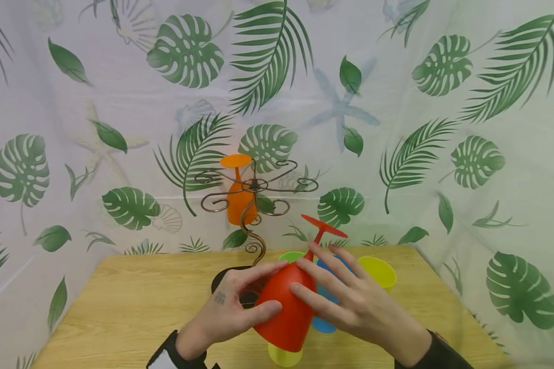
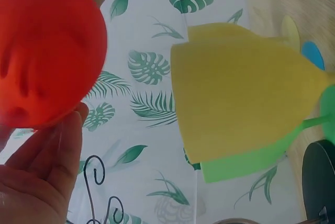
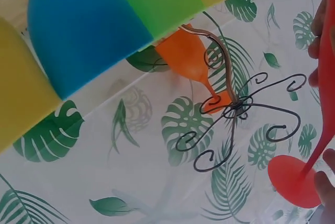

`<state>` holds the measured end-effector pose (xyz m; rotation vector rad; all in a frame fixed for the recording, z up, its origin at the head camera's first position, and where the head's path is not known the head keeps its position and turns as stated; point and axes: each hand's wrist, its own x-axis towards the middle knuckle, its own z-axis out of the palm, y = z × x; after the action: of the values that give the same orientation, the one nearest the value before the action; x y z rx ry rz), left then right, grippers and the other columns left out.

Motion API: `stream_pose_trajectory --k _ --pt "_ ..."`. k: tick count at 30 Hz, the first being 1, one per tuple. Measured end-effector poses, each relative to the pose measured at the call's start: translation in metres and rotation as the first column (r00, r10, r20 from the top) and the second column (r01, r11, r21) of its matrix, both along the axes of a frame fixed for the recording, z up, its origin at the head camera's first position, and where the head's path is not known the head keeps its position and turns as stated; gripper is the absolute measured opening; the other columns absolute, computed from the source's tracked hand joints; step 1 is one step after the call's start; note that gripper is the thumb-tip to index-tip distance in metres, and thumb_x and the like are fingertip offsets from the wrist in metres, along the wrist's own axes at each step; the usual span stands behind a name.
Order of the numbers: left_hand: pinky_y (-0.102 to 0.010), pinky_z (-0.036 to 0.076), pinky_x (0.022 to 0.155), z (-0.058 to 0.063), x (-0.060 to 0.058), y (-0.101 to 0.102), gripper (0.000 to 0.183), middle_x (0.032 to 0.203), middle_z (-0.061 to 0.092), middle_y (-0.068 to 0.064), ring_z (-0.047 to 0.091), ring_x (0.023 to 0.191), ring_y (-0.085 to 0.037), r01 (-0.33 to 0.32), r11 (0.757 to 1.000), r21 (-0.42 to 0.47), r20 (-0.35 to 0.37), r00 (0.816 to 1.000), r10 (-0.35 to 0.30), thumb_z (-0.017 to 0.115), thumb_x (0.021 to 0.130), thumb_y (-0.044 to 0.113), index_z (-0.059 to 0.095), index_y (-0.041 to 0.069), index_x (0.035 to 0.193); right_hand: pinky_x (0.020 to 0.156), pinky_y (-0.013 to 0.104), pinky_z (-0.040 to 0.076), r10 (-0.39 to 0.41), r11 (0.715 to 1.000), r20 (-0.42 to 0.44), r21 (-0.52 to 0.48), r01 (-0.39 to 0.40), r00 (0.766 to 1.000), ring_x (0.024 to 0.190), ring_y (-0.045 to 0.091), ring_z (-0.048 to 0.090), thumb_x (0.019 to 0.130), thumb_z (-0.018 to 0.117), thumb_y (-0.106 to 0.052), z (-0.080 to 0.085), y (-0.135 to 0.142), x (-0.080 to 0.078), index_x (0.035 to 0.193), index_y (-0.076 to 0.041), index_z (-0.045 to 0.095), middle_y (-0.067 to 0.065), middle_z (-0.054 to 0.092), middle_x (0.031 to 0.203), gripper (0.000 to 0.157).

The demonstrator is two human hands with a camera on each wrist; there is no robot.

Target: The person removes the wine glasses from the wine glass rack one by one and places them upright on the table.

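Observation:
Both hands hold a red plastic goblet (image 1: 286,312) tilted bowl-down, its round foot pointing up and to the right. On the bowl's left side, my left hand (image 1: 228,305) grips with thumb and fingers apart. My right hand (image 1: 357,297) has its fingers on the bowl's narrow end and against the stem. In the left wrist view the red bowl (image 2: 52,51) hides part of the fingers. Beyond the hands stands a curly metal glass rack (image 1: 260,246) with several looped arms. An orange goblet (image 1: 241,205) hangs bowl-down on its left side.
Behind the right hand are a blue goblet (image 1: 325,292), a green goblet (image 1: 291,256) and a yellow goblet (image 1: 379,272) on the wooden table (image 1: 134,297). Another yellow goblet (image 1: 284,357) is below the red bowl. A leaf-patterned cloth (image 1: 277,107) hangs behind the table.

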<state>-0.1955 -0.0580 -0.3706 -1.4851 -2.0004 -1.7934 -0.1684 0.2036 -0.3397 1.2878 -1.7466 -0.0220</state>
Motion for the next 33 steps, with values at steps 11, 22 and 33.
stream_pose_trajectory --k 11,22,33 --pt "-0.040 0.061 0.088 -0.002 -0.002 0.005 0.031 0.138 0.063 -0.022 0.066 0.122 -0.020 0.123 0.968 0.217 -0.001 0.992 -0.125 0.054 0.102 -0.004 0.065 -0.005 0.131 0.121 0.040 0.033 -0.046 0.985 0.071 -0.161 0.057 0.996 0.116 0.042 0.065 0.105 0.053 -0.044 -0.007 0.010 0.004 0.129 -0.006 0.063 0.020 0.067 0.128 0.046" --pt "-0.036 0.059 0.093 0.004 0.001 0.016 0.032 0.138 0.066 -0.003 0.065 0.124 -0.018 0.188 0.943 0.275 0.022 0.979 -0.202 0.044 0.106 -0.004 0.061 -0.009 0.133 0.094 0.030 0.057 -0.098 0.945 0.285 -0.273 0.179 0.954 0.106 0.027 0.067 0.099 0.057 -0.055 -0.016 0.017 0.022 0.133 0.000 0.062 0.013 0.067 0.129 0.065" --pt "-0.040 0.061 0.087 0.012 0.004 0.034 0.034 0.124 0.067 -0.030 0.072 0.109 -0.019 0.084 0.976 0.199 0.062 0.993 -0.098 0.057 0.102 0.001 0.059 -0.007 0.135 0.078 0.016 0.057 0.045 0.874 0.639 -0.397 0.279 0.768 0.101 0.012 0.063 0.085 0.083 -0.041 -0.025 0.031 0.034 0.151 -0.006 0.044 0.006 0.065 0.131 0.085"
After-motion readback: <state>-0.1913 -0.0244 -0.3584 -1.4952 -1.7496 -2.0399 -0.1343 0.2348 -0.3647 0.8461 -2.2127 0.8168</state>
